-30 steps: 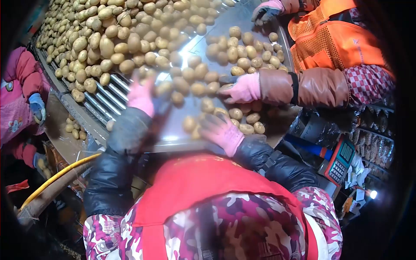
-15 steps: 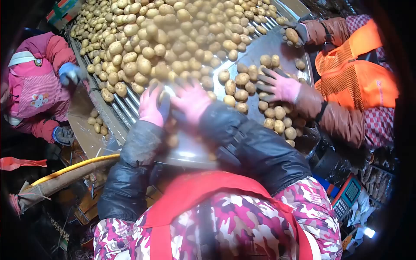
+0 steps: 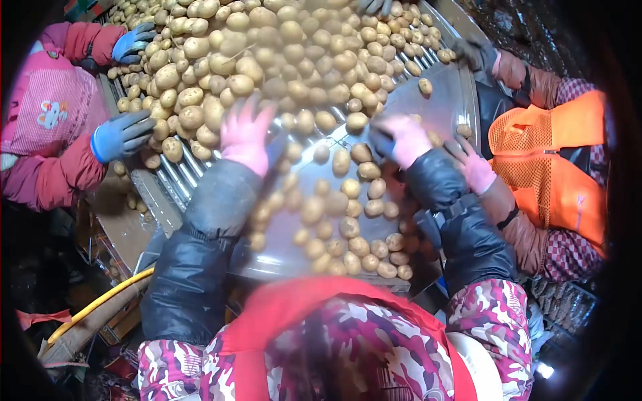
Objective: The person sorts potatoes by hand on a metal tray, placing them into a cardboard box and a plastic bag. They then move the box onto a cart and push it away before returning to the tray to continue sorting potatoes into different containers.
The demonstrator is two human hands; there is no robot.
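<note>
My left hand (image 3: 246, 134), in a pink glove, lies with fingers spread on the edge of a big heap of potatoes (image 3: 267, 53). Farther right, my right hand (image 3: 403, 137), also pink-gloved, is bent over potatoes at the top of a shiny metal chute (image 3: 445, 107). Its fingers are partly hidden, so its grip is unclear. Several loose potatoes (image 3: 348, 227) are blurred on the chute between my dark sleeves, down to its near lip.
Metal rollers (image 3: 175, 175) carry the heap at left. A person in an orange vest (image 3: 555, 167) stands at right, one pink-gloved hand (image 3: 476, 170) close to my right hand. At left a person in pink has blue-gloved hands (image 3: 120, 136) on the potatoes. A yellow hose (image 3: 100, 304) runs below.
My right hand has swung from beside my left hand out to the right. Many potatoes have come down onto the chute between my arms. The blue-gloved hands at left have reached onto the heap.
</note>
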